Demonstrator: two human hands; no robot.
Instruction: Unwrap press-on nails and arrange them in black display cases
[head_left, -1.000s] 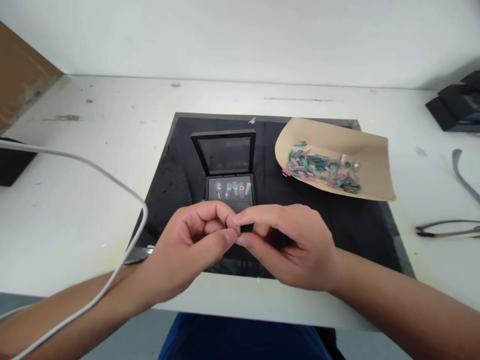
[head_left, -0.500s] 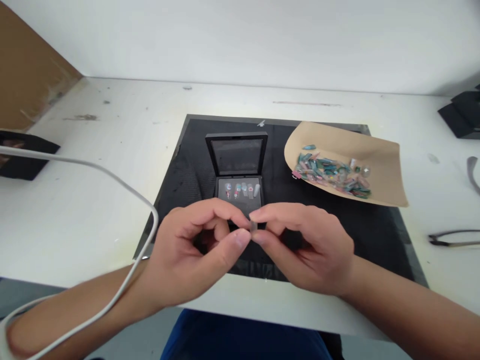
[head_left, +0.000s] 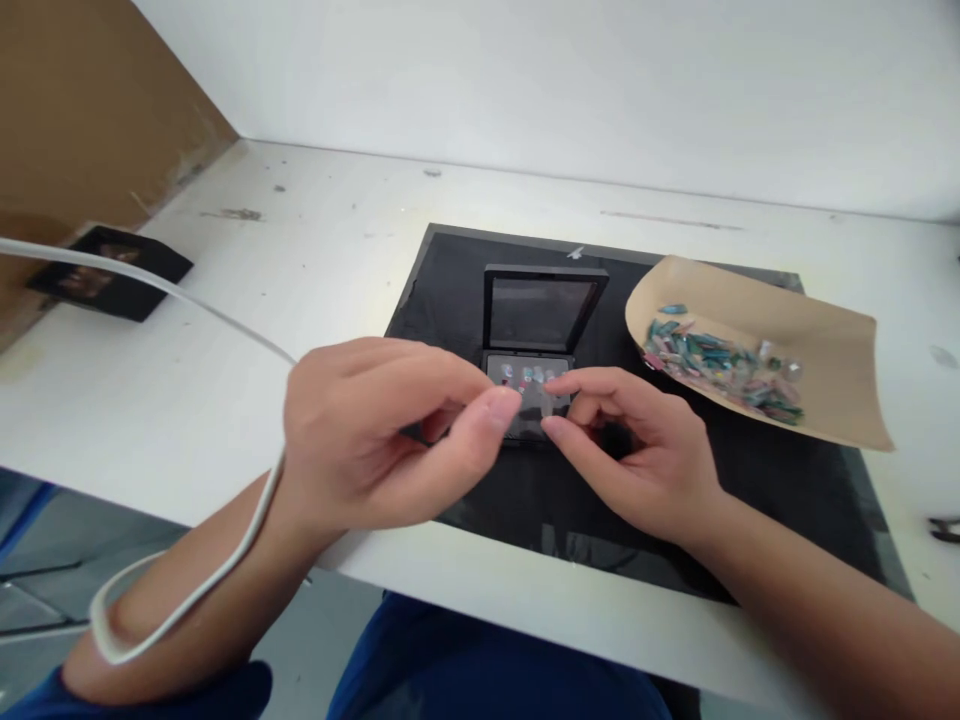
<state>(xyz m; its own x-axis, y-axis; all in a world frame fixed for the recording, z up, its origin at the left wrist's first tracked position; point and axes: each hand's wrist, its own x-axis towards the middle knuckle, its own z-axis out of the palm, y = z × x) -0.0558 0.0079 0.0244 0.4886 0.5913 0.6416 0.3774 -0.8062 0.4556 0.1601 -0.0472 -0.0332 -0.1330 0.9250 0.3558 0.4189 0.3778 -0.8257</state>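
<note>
While both hands (head_left: 487,440) hover, open nail box (head_left: 534,345) just behind fingers (head_left: 559,432).

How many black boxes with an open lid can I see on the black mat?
1. The open black box stands at the middle of the black mat, just behind the left hand and right hand; the hands partly hide its base.

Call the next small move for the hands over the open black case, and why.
Probably lower the right hand toward the open black case and its row of nail tips. Its fingers hover at the row's right end, the left hand is pinched alongside, and I cannot tell whether either holds a tip.
</note>
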